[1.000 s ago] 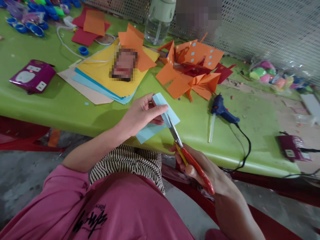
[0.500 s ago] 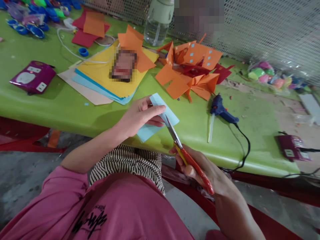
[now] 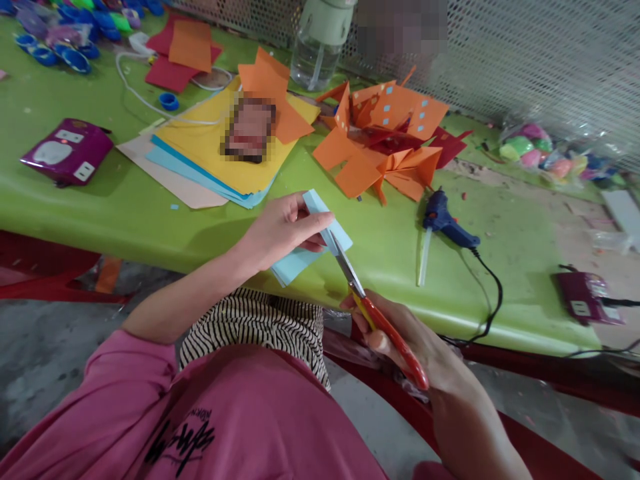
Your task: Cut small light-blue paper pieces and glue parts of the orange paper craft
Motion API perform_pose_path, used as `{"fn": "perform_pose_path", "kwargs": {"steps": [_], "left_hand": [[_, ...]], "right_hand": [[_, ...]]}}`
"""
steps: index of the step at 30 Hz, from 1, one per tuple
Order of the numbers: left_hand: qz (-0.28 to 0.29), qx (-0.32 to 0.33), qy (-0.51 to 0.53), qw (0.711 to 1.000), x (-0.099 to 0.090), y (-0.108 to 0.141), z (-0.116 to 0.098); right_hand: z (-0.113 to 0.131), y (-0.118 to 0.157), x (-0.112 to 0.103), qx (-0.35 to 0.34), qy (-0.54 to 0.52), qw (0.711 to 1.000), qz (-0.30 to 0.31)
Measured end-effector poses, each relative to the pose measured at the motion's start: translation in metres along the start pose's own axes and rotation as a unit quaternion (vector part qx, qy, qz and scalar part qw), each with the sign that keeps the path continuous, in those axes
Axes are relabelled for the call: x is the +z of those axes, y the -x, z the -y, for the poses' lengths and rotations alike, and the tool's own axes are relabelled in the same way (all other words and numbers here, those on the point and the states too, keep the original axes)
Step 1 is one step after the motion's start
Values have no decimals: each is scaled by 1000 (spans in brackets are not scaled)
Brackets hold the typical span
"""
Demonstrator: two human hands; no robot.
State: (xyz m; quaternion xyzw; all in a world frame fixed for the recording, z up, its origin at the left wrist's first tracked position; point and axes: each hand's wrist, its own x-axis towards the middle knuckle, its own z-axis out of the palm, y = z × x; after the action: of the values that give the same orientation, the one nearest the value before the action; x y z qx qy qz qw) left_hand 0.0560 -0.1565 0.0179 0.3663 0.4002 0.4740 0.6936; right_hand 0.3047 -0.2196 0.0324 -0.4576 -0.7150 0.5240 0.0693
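Note:
Pinched between the thumb and fingers of my left hand is a narrow piece of light blue paper, tilted above the table's front edge. My right hand is closed round the red and yellow handles of a pair of scissors. Their blades point up and left and meet the paper just beside my left thumb. Another light blue paper lies below my left hand at the edge, partly hidden by it.
Stacked coloured paper lies beyond my left hand, with a blurred-out rectangular object on it. Folded orange paper pieces stand farther right. A blue glue gun trails its cord over the green table's edge. A water bottle stands behind.
The scissor blades have closed further along the light blue paper, and the part held in my left hand looks narrower. Both hands stay nearly in place; the view has shifted slightly.

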Motion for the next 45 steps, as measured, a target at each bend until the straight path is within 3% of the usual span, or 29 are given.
{"fn": "perform_pose_path", "kwargs": {"steps": [16,28,32,38,45], "left_hand": [[0,-11,-29,1000,0,0,0],[19,-7,-42,999,-3,0,3],[29,6,-49,998,-8,3,4],[-15,12,-76,997,-12,7,3],[7,1,-79,997,-9,8,2]], "right_hand": [[-1,1,3,20,-53,998,3],[-10,5,6,83,-171,982,18],[-12,5,7,89,-170,981,12],[-7,5,7,81,-139,987,14],[4,6,5,42,-53,998,-14]]}}
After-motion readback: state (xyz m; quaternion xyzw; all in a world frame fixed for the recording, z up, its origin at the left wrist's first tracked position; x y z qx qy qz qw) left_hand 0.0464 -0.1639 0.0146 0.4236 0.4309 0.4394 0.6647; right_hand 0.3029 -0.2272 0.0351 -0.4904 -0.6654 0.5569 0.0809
